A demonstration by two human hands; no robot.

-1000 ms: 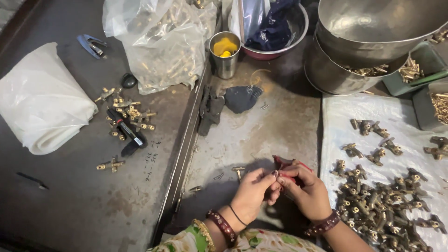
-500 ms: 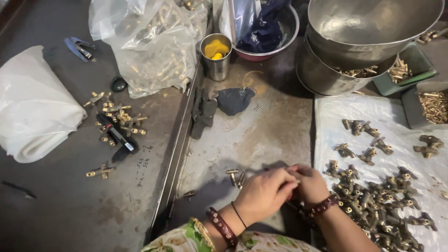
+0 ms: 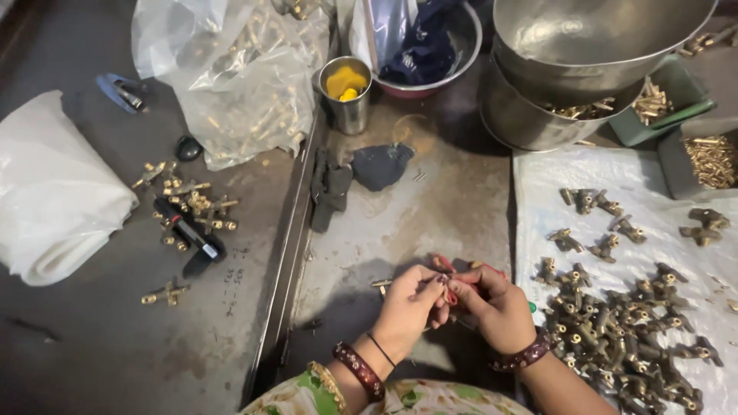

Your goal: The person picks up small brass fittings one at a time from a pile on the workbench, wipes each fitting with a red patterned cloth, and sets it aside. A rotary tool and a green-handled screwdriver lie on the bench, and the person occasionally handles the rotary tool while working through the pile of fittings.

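My left hand [image 3: 411,307] and my right hand [image 3: 496,307] meet low over the grey worktop [image 3: 430,215], fingertips together on a small brass fitting [image 3: 382,283] that pokes out to the left of my left hand. A bit of red shows between my fingers. Just right of my right hand lies a heap of brass fittings [image 3: 623,330] on a white sheet [image 3: 538,192]. Both wrists wear dark bangles.
Stacked steel bowls [image 3: 592,61] and a green tray of brass parts [image 3: 661,100] stand at the back right. A steel cup with yellow stuff [image 3: 346,92], a clear bag of parts [image 3: 238,77], loose fittings and a marker [image 3: 188,227], and a white bag [image 3: 54,192] lie left.
My hands have stayed together over the worktop, shifting slightly as the fingers work the fitting. The view has drifted a little. Nothing else has moved.
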